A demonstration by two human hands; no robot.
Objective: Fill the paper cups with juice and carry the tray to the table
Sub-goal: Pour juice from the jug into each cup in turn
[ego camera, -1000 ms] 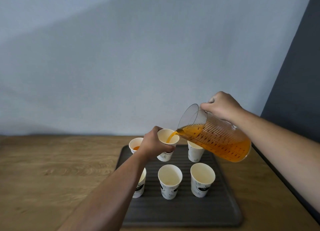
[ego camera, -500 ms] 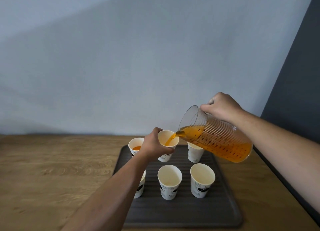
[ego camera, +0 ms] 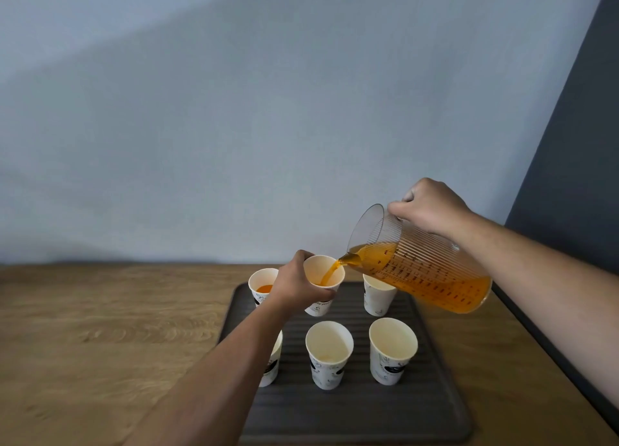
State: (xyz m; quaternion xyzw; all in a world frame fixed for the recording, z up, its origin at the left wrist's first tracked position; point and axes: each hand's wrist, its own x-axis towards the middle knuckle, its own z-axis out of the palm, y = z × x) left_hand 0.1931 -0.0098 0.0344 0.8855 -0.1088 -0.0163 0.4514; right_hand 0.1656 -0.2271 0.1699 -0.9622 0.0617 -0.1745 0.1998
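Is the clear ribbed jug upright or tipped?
Tipped: the clear ribbed jug in the right hand slants, streaming orange juice into the white paper cup the left hand holds.

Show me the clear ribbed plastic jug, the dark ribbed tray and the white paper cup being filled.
clear ribbed plastic jug [ego camera: 418, 271], head view, side wall.
dark ribbed tray [ego camera: 368, 412], head view, bare front.
white paper cup being filled [ego camera: 318, 266], head view, inner wall.

My left arm [ego camera: 214, 378] hides most of the front left cup [ego camera: 275, 368]. My left hand [ego camera: 296, 283] covers one side of the cup I hold [ego camera: 321, 265], so I cannot tell if it touches the tray [ego camera: 368, 415]. The jug [ego camera: 418, 271] hides part of the back right cup [ego camera: 378, 298]. My right hand [ego camera: 430, 208] hides the jug's handle. The print on the cups is too small to read.
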